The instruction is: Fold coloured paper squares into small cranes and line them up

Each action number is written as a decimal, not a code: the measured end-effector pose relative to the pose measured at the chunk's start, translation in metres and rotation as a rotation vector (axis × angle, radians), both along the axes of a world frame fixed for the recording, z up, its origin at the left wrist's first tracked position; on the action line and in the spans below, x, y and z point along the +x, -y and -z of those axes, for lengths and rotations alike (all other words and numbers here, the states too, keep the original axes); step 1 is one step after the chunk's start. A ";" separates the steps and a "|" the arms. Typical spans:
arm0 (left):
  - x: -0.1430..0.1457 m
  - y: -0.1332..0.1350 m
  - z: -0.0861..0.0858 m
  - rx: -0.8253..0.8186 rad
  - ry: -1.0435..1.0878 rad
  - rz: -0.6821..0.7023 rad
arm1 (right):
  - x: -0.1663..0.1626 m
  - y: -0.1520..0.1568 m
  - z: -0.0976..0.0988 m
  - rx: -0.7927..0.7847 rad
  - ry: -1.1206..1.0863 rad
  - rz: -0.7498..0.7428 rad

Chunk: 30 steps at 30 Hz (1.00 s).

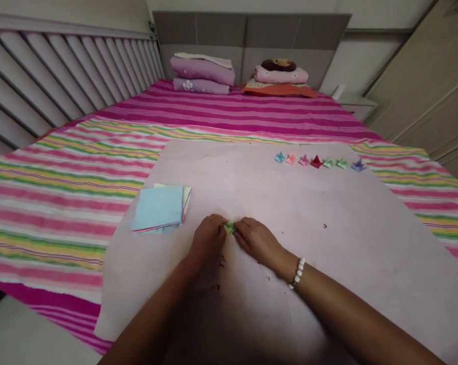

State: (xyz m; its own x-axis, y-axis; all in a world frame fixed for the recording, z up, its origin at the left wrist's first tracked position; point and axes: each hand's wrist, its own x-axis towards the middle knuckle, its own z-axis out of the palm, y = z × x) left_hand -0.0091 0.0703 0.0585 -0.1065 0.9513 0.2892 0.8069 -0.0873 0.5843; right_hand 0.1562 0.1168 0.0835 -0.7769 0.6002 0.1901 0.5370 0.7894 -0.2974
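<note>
Between my two hands is a small folded piece of green paper (pixel 229 227), low over the pale sheet (pixel 247 187). My left hand (pixel 209 235) pinches its left side, and my right hand (pixel 257 239), with a white bead bracelet (pixel 297 274) on the wrist, pinches its right side. Fingers cover both edges of the paper. Left of my hands lies a stack of coloured square paper (pixel 159 208), light blue on top. Toward the far right stands a row of several small folded paper figures (pixel 316 162) in blue, orange, pink, red, green and purple.
The pale sheet lies on a bed with a striped cover (pixel 54 203). Small dark marks or scraps dot the sheet. Folded purple bedding (pixel 204 71) and a pink pile (pixel 281 76) sit by the headboard (pixel 247 38). A slatted rail (pixel 72 66) runs along the left.
</note>
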 end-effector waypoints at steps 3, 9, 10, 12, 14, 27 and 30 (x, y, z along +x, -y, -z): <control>0.002 0.001 0.002 0.000 0.022 -0.021 | 0.000 0.000 0.001 0.016 0.013 -0.012; 0.004 0.000 0.003 -0.006 0.060 -0.056 | 0.000 0.001 -0.003 0.037 0.051 -0.064; 0.004 0.000 0.003 -0.007 0.064 -0.058 | 0.000 0.001 -0.005 0.037 0.058 -0.065; 0.004 0.000 0.003 -0.006 0.070 -0.046 | 0.001 0.000 -0.007 0.042 0.063 -0.061; 0.004 -0.001 0.004 -0.002 0.074 -0.011 | 0.002 -0.001 -0.008 0.054 0.054 -0.053; 0.001 -0.004 0.001 -0.069 0.083 0.092 | 0.000 -0.003 0.004 -0.043 -0.115 -0.033; 0.002 -0.004 0.003 -0.077 0.082 0.086 | 0.000 -0.001 0.003 -0.038 -0.086 -0.046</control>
